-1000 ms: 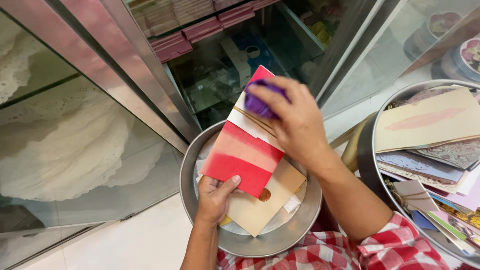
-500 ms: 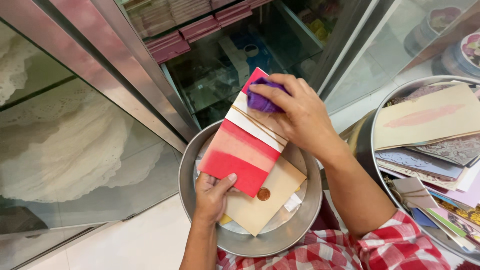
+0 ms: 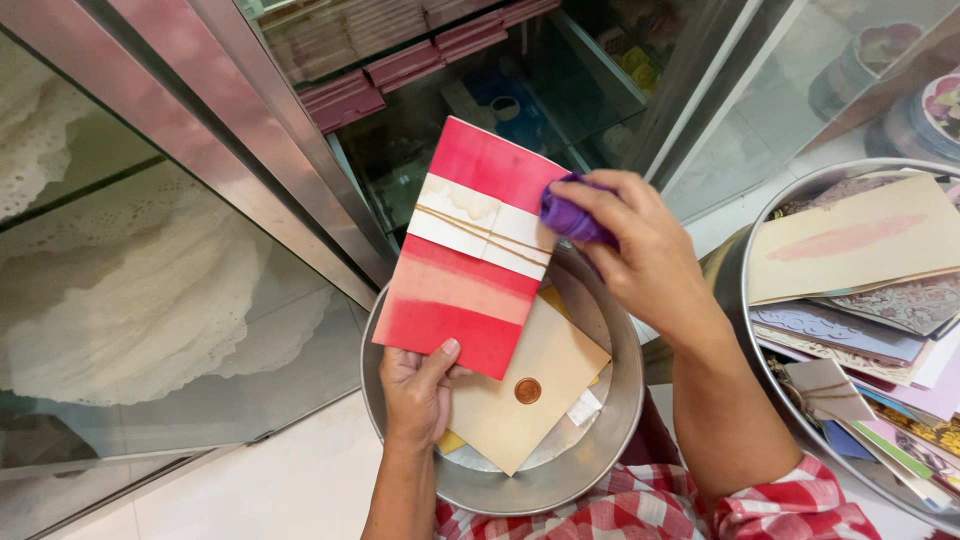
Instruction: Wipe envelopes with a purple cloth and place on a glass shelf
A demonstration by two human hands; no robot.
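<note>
My left hand [image 3: 420, 385] grips the lower edge of a red and pink card [image 3: 468, 250] with a white band and thin string around it, holding it tilted above a round metal tray [image 3: 590, 455]. At the card's right edge, my right hand [image 3: 640, 250] pinches a small purple cloth [image 3: 568, 212] against it. In the tray under the card lies a tan envelope [image 3: 525, 400] with a round copper-coloured seal.
A second metal tray [image 3: 750, 320] at the right holds several stacked cards and envelopes. A glass display case with metal frames [image 3: 250, 150] stands behind, with pink boxes on a shelf and white lace [image 3: 150, 310] at the left. White floor lies below.
The right hand with the purple cloth has slid from the card's top corner down to its right edge, uncovering the card's upper part. The left hand keeps its grip.
</note>
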